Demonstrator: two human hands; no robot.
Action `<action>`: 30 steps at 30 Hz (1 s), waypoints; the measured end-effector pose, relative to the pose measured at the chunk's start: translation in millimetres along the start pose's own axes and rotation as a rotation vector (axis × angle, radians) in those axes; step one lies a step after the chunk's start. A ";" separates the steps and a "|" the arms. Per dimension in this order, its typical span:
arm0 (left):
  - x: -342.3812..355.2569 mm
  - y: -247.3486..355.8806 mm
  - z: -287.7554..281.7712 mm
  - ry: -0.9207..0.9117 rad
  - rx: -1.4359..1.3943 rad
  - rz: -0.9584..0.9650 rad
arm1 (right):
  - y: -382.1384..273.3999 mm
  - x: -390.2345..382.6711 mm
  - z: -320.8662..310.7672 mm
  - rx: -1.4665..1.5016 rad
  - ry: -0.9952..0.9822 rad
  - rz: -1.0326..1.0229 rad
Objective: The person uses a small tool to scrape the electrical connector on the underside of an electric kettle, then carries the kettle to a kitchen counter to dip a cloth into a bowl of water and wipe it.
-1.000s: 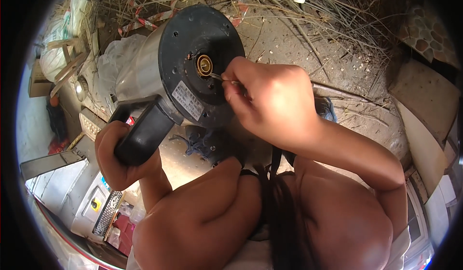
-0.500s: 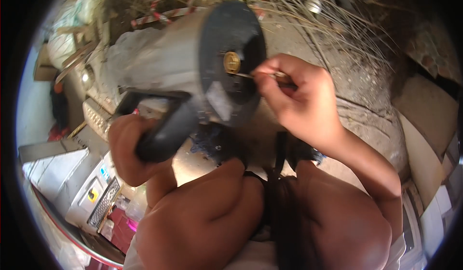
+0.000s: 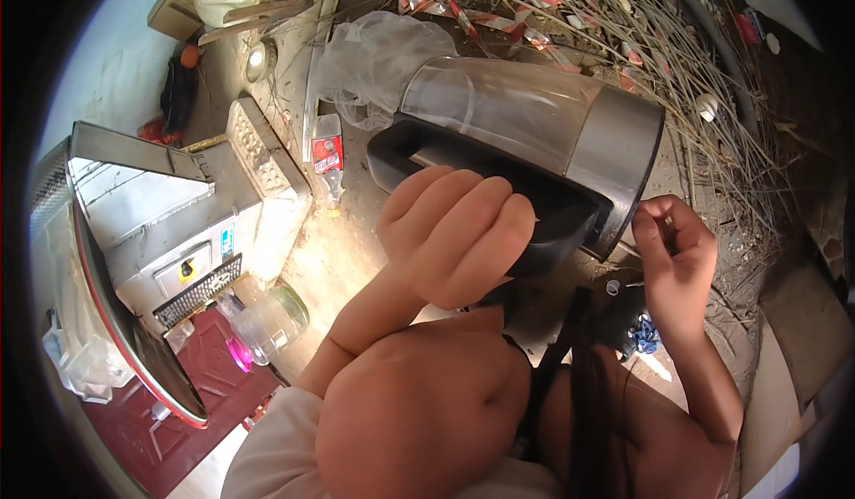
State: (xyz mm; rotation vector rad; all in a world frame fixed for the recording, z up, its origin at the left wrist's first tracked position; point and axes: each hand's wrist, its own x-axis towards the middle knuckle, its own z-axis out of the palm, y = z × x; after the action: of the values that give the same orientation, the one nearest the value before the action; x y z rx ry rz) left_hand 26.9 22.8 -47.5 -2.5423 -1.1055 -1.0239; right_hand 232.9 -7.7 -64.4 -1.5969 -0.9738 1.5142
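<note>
An electric kettle (image 3: 517,116) lies sideways in front of me, with a see-through upper body, a steel lower band (image 3: 614,151) and a long black handle (image 3: 565,218). My left hand (image 3: 454,236) has its fingers wrapped round that handle. At the kettle's base end, on the right, my right hand (image 3: 672,249) is closed in a pinch; whatever lies between its fingertips is too small or hidden to name. The underside of the base faces away from view. A crumpled clear plastic bag (image 3: 374,62) is just behind the kettle. My knees are below both hands.
Dry twigs (image 3: 659,62) with red-white tape cover the ground behind. At left are a plastic bottle with red label (image 3: 328,151), a metal appliance (image 3: 151,196), a clear jar (image 3: 272,325) and a maroon panel (image 3: 160,445). Boards (image 3: 802,339) lean at right.
The kettle has turned so its black underside, with the brass centre and thin tool at it, is out of sight. Both hands moved right; the view shows more of the left side.
</note>
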 end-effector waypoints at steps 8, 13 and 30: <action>-1.6 -0.7 -10.4 -0.065 -0.028 -0.050 | 5.4 5.8 0.3 -0.139 0.002 -0.015; -14.4 -6.5 -2.9 -0.006 -0.209 -0.177 | -0.4 0.6 -2.4 -0.057 -0.049 -0.063; -14.5 -3.9 -16.9 0.269 -0.186 -0.400 | -7.7 8.5 -19.9 -0.506 -0.111 -0.745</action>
State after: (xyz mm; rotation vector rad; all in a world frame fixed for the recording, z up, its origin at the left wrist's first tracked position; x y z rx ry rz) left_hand 8.3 10.2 -44.8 -2.2637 -1.5317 -1.5790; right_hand 252.6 3.4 -60.4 -1.2286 -1.8665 0.8740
